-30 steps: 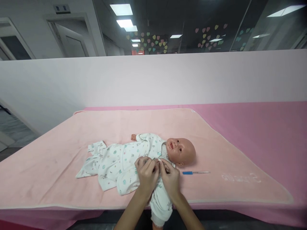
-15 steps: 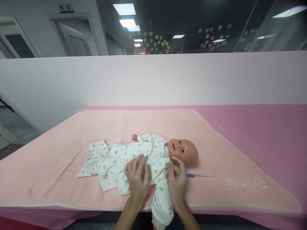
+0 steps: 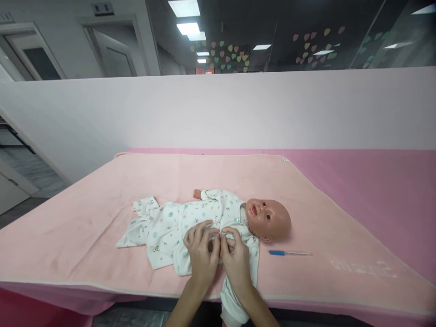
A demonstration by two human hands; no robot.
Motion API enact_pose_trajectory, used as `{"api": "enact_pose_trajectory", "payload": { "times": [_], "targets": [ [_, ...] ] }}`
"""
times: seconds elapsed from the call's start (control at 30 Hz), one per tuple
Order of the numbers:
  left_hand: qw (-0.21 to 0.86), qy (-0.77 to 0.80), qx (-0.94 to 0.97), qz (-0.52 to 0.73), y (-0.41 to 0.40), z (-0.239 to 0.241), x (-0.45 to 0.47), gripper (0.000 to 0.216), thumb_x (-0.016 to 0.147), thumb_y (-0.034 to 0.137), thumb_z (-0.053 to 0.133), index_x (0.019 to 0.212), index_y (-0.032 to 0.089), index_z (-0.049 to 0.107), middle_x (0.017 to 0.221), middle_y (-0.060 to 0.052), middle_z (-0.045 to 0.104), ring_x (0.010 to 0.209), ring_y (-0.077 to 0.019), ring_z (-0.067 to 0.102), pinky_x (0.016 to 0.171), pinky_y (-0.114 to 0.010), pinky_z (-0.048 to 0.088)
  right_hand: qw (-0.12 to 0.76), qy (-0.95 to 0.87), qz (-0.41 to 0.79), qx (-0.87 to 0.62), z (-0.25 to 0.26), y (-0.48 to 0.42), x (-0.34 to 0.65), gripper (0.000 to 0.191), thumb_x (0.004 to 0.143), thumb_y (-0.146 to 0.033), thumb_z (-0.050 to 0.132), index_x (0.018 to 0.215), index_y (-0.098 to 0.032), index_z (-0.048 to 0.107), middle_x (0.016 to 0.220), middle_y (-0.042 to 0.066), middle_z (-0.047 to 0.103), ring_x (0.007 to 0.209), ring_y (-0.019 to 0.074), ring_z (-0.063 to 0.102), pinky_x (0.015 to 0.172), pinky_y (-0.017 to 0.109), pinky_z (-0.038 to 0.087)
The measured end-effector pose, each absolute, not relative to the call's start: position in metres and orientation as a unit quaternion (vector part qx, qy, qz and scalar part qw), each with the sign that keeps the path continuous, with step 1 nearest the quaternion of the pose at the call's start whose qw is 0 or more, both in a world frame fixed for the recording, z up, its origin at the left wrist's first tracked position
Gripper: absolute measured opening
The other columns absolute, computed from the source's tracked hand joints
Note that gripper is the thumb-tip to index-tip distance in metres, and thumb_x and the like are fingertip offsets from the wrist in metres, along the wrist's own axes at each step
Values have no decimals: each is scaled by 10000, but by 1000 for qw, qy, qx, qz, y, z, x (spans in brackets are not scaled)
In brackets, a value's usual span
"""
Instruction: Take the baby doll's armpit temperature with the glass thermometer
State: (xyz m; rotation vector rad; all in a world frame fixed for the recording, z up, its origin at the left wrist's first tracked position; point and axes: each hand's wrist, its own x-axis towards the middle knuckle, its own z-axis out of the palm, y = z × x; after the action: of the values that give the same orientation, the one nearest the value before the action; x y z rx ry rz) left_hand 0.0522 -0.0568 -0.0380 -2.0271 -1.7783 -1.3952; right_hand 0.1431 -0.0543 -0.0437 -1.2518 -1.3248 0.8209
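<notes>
Left hand point(image 3: 201, 259) and right hand point(image 3: 237, 263) angled inward, nearly meeting, thumbs and forefingers pinching white printed cloth gown point(image 3: 200, 213) at its front, slim blue-ended stick point(image 3: 277, 253) beside, bald plastic baby doll point(image 3: 270, 220) wearing gown, on peach fabric blanket point(image 3: 85, 231)

Diffuse, fairly even light covers the pale blanket point(image 3: 163, 177). Far beyond the left hand point(image 3: 203, 254) and right hand point(image 3: 237, 259), white rectangular lights point(image 3: 184, 8) glare against dark glass point(image 3: 282, 18). A faint, soft-edged shadow borders the doll's head point(image 3: 272, 220), right of the right hand. Wide-angle distortion tilts the door point(image 3: 116, 54), far beyond and left of the left hand.
</notes>
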Motion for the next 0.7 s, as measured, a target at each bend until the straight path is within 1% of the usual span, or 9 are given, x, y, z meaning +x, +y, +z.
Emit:
{"api": "enact_pose_trajectory", "payload": {
  "times": [0.2, 0.37, 0.53, 0.7],
  "targets": [
    [24, -579, -666, -470, -57, -38, 51, 149, 823, 215, 458, 870, 228, 599, 1017, -41, 594, 988, -216, 475, 865, -411, 286, 505, -590, 307, -550, -43, -57, 144, 182, 846, -347, 430, 826, -193, 524, 564, -3, 595, 471, 129, 535, 453, 199, 377],
    [-3, -581, -663, -472, -58, -36, 52, 140, 834, 214, 447, 848, 221, 586, 916, -27, 608, 959, -204, 477, 857, -397, 278, 488, -595, 274, -577, -44, -56, 143, 220, 840, -379, 437, 853, -186, 542, 514, -21, 543, 436, 128, 486, 447, 210, 334],
    [-7, -577, -660, -480, -59, -35, 51, 132, 835, 220, 451, 819, 222, 581, 869, -18, 607, 940, -200, 479, 856, -391, 272, 497, -587, 298, -565, -42, -55, 142, 233, 839, -379, 437, 770, -183, 545, 466, -47, 465, 415, 105, 440, 435, 197, 303],
    [6, -581, -654, -485, -59, -36, 50, 151, 843, 235, 442, 835, 215, 592, 903, -31, 597, 949, -204, 471, 860, -399, 272, 507, -567, 333, -557, -40, -55, 142, 240, 821, -373, 456, 721, -173, 540, 460, -55, 438, 399, 83, 383, 420, 192, 263]
  ]
}}
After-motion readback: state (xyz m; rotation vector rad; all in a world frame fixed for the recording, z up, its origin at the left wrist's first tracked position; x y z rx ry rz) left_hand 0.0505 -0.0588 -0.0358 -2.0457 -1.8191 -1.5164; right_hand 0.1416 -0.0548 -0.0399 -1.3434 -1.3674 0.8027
